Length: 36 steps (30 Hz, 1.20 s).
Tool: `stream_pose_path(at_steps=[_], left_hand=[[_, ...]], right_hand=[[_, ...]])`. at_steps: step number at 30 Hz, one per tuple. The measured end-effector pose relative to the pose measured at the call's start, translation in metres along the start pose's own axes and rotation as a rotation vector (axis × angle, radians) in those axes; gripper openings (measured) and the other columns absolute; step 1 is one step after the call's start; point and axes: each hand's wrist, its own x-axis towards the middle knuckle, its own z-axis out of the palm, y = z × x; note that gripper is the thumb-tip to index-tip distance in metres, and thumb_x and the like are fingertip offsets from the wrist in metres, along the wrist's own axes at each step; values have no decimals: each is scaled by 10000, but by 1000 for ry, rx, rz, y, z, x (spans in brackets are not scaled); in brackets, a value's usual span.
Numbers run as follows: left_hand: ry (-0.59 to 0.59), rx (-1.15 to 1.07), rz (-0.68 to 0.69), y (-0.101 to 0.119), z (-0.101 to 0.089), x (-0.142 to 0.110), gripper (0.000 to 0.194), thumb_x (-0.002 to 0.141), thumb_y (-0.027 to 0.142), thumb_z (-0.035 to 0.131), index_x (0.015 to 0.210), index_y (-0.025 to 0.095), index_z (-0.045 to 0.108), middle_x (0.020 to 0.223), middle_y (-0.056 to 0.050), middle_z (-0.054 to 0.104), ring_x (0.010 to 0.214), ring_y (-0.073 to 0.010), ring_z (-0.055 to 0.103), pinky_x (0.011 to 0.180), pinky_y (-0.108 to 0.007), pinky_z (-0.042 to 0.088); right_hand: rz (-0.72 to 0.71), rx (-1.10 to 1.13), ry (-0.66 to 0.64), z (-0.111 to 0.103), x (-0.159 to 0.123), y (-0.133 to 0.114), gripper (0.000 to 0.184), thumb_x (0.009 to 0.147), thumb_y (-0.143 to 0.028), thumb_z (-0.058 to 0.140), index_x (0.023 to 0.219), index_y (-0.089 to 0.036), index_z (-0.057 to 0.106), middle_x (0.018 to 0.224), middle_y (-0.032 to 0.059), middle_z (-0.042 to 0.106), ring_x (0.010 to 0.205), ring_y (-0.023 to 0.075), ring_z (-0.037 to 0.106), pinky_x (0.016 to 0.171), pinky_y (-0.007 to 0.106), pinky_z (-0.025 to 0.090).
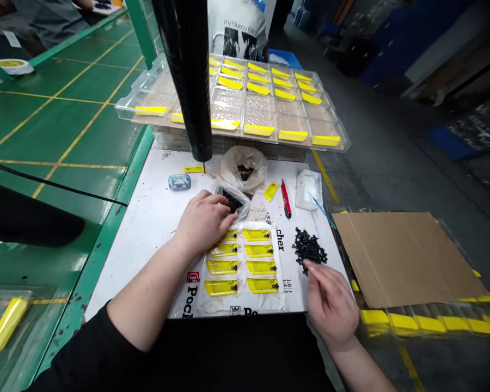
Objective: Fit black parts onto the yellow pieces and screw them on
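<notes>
My left hand point(204, 220) rests at the edge of a small clear bag point(242, 206) of tiny black pieces. Its fingertips touch the bag, with the thumb apart from the fingers. Below it, several yellow plastic parts point(221, 267) lie in two columns on a white sheet, small black pieces at their right ends; the hand covers part of the upper left ones. My right hand point(332, 302) is at the near edge of a pile of small black parts point(309, 246), thumb and forefinger pinched together. Whatever is between those fingertips is too small to make out.
A black powered driver point(194, 98) hangs over the table. Behind stands a clear compartment tray point(261, 111) with yellow parts. Around lie a bag of dark bits point(228, 169), a red knife point(286, 198), a white box point(309, 190), a blue case point(179, 182) and cardboard point(408, 258).
</notes>
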Motion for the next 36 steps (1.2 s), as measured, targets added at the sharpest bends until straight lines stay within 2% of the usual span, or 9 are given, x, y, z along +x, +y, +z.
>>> stream_pose_path(at_steps=[2,4,10,16,20,31,36], left_hand=[[-21,2,6,1,2,0,447,1109,531,566,1129,229,895,1325,-82,804,1183,-317,648,1112,-516,499],[-30,9,10,2,4,-1,449,1093,563,588,1154,239,892,1361,-93,787,1201,-325,641,1120,-517,493],[-52,46,16,4,9,-1,513,1050,582,649,1343,200,825,1497,-137,720,1245,-374,627,1105,-549,511],[-17,43,-15,2,14,0,521,1121,505,534,1438,156,756,1506,-124,722,1254,-354,631,1150,-531,507],[6,32,-38,3,14,-1,549,1108,487,555,1504,136,702,1480,-151,713,1277,-359,621,1172,-527,504],[17,-4,-49,3,14,0,532,1091,460,577,1488,133,711,1383,-154,727,1245,-350,621,1170,-542,523],[23,-51,-65,3,14,0,469,1094,430,576,1434,163,758,1372,-137,751,1258,-342,633,1177,-529,516]], right_hand=[[50,-8,52,1,-4,2,670,914,-65,808,1513,-312,639,1448,161,696,1093,293,788,867,505,726],[112,3,81,3,-9,4,741,900,-135,855,1566,-321,588,1533,185,613,1150,306,761,839,502,724],[133,-10,133,7,-13,4,675,936,-190,828,1557,-291,585,1447,180,634,1081,276,734,745,431,710],[119,-23,122,7,-4,-3,545,957,-196,796,1479,-260,652,1399,185,656,1083,300,754,717,425,718],[109,-32,124,7,-1,-5,534,964,-185,780,1477,-256,653,1392,187,653,1112,307,751,724,420,719],[120,-57,115,6,-1,-7,537,956,-180,791,1472,-260,667,1385,183,664,1127,312,755,719,404,723],[85,-86,145,6,5,-8,525,935,-145,797,1434,-277,704,1334,157,696,1114,322,760,768,458,736]])
